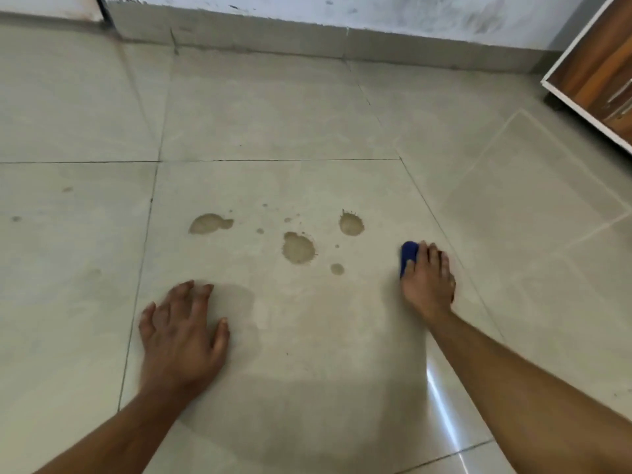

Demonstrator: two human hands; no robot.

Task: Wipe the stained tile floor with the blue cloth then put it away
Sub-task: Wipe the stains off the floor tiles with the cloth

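Pale tile floor (pixel 307 124) stretches before us to a scuffed white wall (pixel 376 12). Our left hand (pixel 181 333) rests flat on the tile, fingers spread and holding nothing. Just beyond it lie brown stains (pixel 298 248), scattered across one tile. Right of them, our right hand (pixel 427 278) presses the blue cloth (pixel 408 256) onto the floor, fingers curled over it. A wooden cabinet (pixel 602 73) stands far right.

blue cloth (pixel 408 255) mostly hidden under right hand (pixel 427 282), wood cabinet (pixel 595 73) cut off at right edge, both forearms cropped at btm, left hand (pixel 181 333) slightly blurred
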